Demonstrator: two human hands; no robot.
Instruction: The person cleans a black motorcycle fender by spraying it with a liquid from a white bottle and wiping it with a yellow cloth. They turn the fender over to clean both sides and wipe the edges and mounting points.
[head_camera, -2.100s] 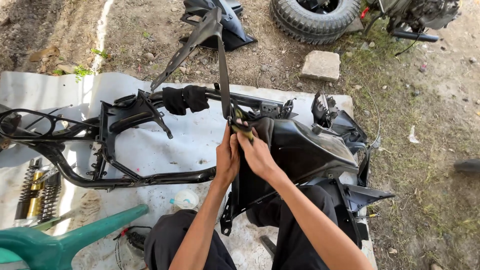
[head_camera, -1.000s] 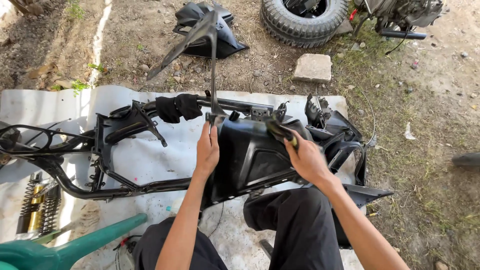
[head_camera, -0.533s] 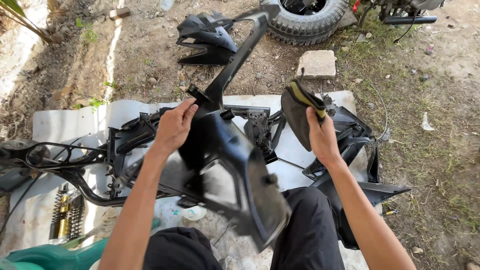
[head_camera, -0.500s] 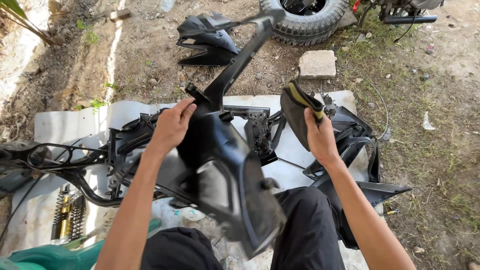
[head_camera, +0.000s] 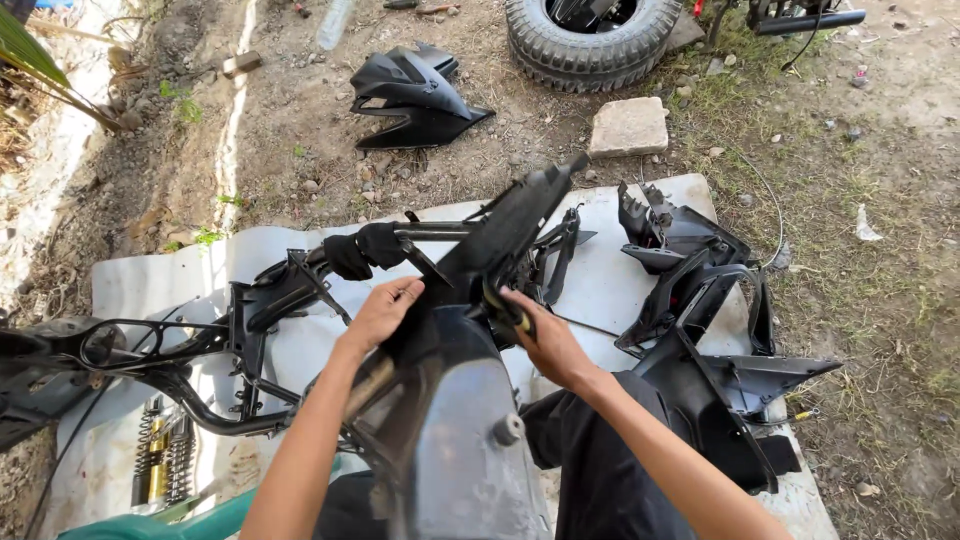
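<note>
left hand (head_camera: 385, 310): curled over the upper edge of the black body panel (head_camera: 455, 420), grip closed on it.
right hand (head_camera: 545, 340): pinching a yellow-handled tool (head_camera: 503, 308) at the panel's top.
change: half a second ago the right hand was off to the side; now it is back on the panel, both hands working it.
panel: tilted up over the lap, against the black frame (head_camera: 270, 300).
around: white sheet (head_camera: 160, 285), fairing pieces (head_camera: 700, 290), tyre (head_camera: 590, 35), stone block (head_camera: 628, 125).

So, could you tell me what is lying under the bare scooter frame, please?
A pale sheet is spread on the dirt beneath the frame, with two coil shock absorbers beside its lower tube. The large black panel in both hands covers whatever lies under the middle.
</note>
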